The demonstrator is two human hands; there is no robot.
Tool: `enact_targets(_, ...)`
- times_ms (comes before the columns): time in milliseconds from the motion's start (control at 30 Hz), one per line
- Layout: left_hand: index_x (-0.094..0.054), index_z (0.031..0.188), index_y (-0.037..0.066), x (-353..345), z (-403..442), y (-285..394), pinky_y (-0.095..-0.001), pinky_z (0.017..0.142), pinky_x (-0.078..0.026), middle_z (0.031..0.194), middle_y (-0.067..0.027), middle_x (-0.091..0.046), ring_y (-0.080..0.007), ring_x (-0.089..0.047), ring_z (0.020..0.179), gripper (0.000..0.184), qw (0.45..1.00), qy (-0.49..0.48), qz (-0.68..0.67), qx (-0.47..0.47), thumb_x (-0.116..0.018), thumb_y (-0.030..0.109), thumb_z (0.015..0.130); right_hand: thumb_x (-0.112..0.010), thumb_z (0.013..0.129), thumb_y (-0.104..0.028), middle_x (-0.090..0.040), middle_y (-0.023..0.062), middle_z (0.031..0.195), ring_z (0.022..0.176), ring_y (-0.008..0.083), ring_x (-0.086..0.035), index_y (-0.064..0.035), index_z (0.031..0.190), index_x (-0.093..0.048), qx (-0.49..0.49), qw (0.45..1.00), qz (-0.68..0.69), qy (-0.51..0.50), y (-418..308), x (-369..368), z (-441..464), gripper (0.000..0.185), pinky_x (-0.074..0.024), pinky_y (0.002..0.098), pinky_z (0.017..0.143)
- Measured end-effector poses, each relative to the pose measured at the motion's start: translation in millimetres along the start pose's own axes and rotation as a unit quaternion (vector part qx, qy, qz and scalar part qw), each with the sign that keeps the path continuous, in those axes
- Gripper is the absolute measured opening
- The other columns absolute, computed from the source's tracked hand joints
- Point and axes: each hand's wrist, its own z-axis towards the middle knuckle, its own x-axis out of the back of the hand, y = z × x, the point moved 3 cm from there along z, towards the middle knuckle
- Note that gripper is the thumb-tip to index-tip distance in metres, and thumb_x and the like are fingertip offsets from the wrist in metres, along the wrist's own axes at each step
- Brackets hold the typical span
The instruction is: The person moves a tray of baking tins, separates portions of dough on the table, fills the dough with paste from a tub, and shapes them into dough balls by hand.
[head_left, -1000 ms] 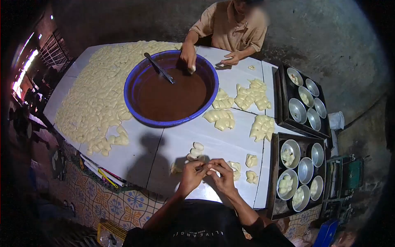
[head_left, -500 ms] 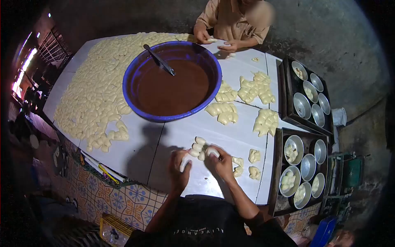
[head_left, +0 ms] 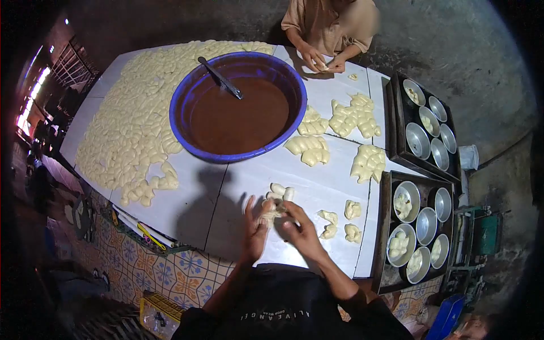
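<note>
My left hand [head_left: 256, 231] is raised at the left of a small group of pale dough pieces [head_left: 279, 191], its fingers spread and partly blurred. On the group's right side, my right hand [head_left: 301, 229] has its fingers curved against the dough; whether it grips a piece is unclear. Blurred dough shows between the two hands. Small dough lumps [head_left: 352, 210] lie to the right. Beyond my hands stands a blue basin [head_left: 238, 157] of brown filling [head_left: 241, 116], with a dark-handled utensil [head_left: 221, 78] in it.
Many dough pieces [head_left: 124, 124] cover the table's left side. More dough clusters [head_left: 354, 116] lie right of the basin. Two dark trays [head_left: 387, 226] at the right hold round metal tins [head_left: 426, 226], some with dough inside. Across the table a person [head_left: 328, 28] handles dough.
My hands have left the spots beside the dough group and come closer together at its near side. A dough piece now lies at the group's upper right. The other person's hands have come together around dough.
</note>
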Motion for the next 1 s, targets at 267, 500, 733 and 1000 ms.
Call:
enact_targets(267,-0.064,0.107,-0.005,-34,0,3,-0.0266,0.085,-0.047,0.102,-0.0092,-0.067,-0.0117,-0.060,0.096,0.021,0.977,0.083,0.196,0.018,-0.063,0.007,0.089,-0.060,0.087,0.000,-0.054,0.0100,0.110,0.095,0.0179,-0.056,-0.0009,0.106,-0.068,0.072,0.987,-0.037,0.141,-31,6,0,0.021,-0.0456,0.0271,0.082)
enact_targets(500,-0.069,0.097,-0.002,-28,-11,-6,-0.0242,0.071,-0.049,0.086,-0.0040,-0.069,-0.0084,-0.061,0.078,0.018,0.975,-0.005,0.219,0.049,-0.071,0.010,0.083,-0.042,0.096,-0.049,-0.041,0.0142,0.142,0.128,0.0311,-0.033,-0.0076,0.114,-0.066,0.117,0.981,-0.141,0.063,-46,11,4,0.051,-0.0262,0.0420,0.106)
enact_targets(733,-0.035,0.138,-0.004,-54,-9,2,-0.0379,0.101,-0.040,0.120,-0.0164,-0.056,-0.0228,-0.054,0.112,0.097,0.885,-0.106,-0.371,0.261,-0.066,0.063,0.075,-0.065,0.081,-0.055,-0.029,0.0123,0.150,0.137,0.0293,-0.027,-0.0064,0.144,-0.032,0.061,0.981,0.172,-0.071,-18,13,11,0.086,-0.0234,0.0423,0.111)
enact_targets(1000,-0.042,0.133,-0.008,-19,205,98,-0.0423,0.102,-0.038,0.124,-0.0261,-0.056,-0.0367,-0.055,0.115,0.085,0.914,-0.027,0.400,0.057,-0.025,0.065,0.094,-0.061,0.067,-0.076,-0.022,0.0053,0.152,0.128,0.0168,-0.034,-0.0184,0.151,-0.014,-0.036,0.957,0.285,-0.039,17,27,17,0.112,-0.0402,0.0389,0.094)
